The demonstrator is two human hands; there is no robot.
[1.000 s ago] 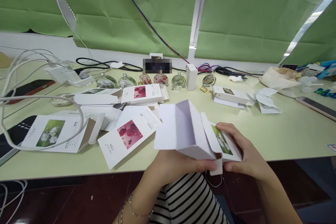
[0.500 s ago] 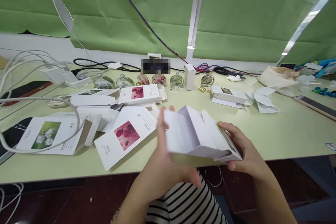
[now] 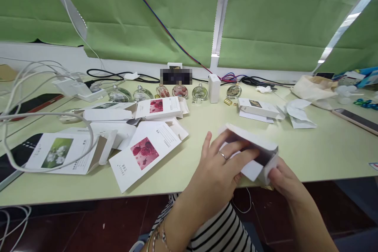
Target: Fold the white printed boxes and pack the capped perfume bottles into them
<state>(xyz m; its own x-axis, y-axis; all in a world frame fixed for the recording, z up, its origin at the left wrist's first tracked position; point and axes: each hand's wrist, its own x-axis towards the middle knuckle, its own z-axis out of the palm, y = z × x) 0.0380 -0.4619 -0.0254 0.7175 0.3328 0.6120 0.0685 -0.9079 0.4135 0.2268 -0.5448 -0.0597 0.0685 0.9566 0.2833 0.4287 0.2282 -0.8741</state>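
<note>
An open white carton (image 3: 256,138) is tilted over the table's front edge, its dark inside facing me. My right hand (image 3: 288,185) grips its lower right side, with the fingers partly hidden behind it. At the mouth of the carton, my left hand (image 3: 218,161), with a ring, has its fingers bent into the opening. They press on a white card flap (image 3: 252,170), and the thumb is low beside it. Left of my hands lies a carton with a rose picture (image 3: 144,152). A carton with a white-flower picture (image 3: 57,151) lies farther left.
Round glass perfume bottles, one of them green (image 3: 200,92), line the back beside an upright small white box (image 3: 214,88). Another carton (image 3: 260,108) and crumpled paper (image 3: 299,112) lie right. White cables (image 3: 91,134) loop over the left side; a phone (image 3: 357,120) rests at right.
My left hand has moved right, from the carton's left side to its opening, with the fingers now inside. The carton has turned and shifted right, showing its dark inside.
</note>
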